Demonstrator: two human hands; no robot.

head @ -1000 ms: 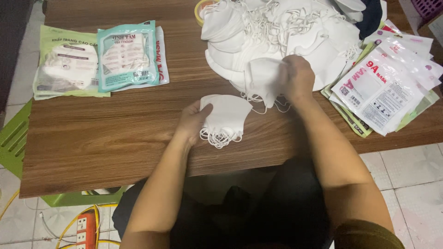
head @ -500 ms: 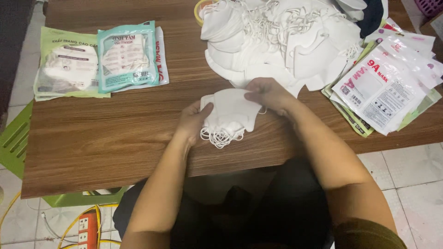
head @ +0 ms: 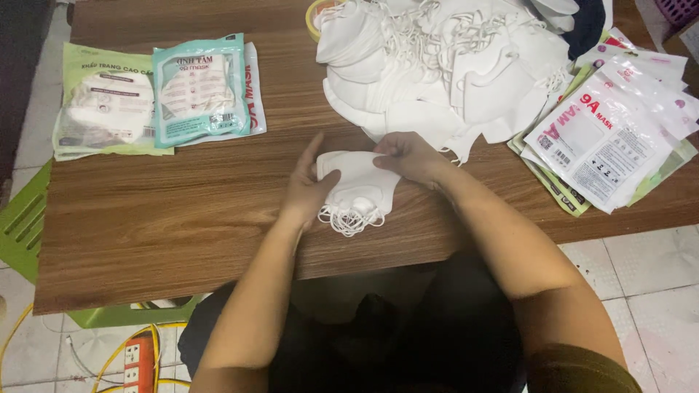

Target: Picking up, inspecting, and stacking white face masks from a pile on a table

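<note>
Right hand (head: 408, 156) now down from mask pile (head: 437, 65) at 12 o'clock, clamped with left hand (head: 309, 189) on small mask stack (head: 360, 191) at desk (head: 182, 218) centre. Another mask added; stack being squared.

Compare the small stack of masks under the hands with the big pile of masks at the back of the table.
The small stack is neatly squared between the left hand and right hand; the big pile lies loose and untouched. The small stack's ear loops hang together at its near edge; the big pile's loops tangle across its top. The small stack holds far fewer masks. Both are white folded masks on the wooden table.
</note>
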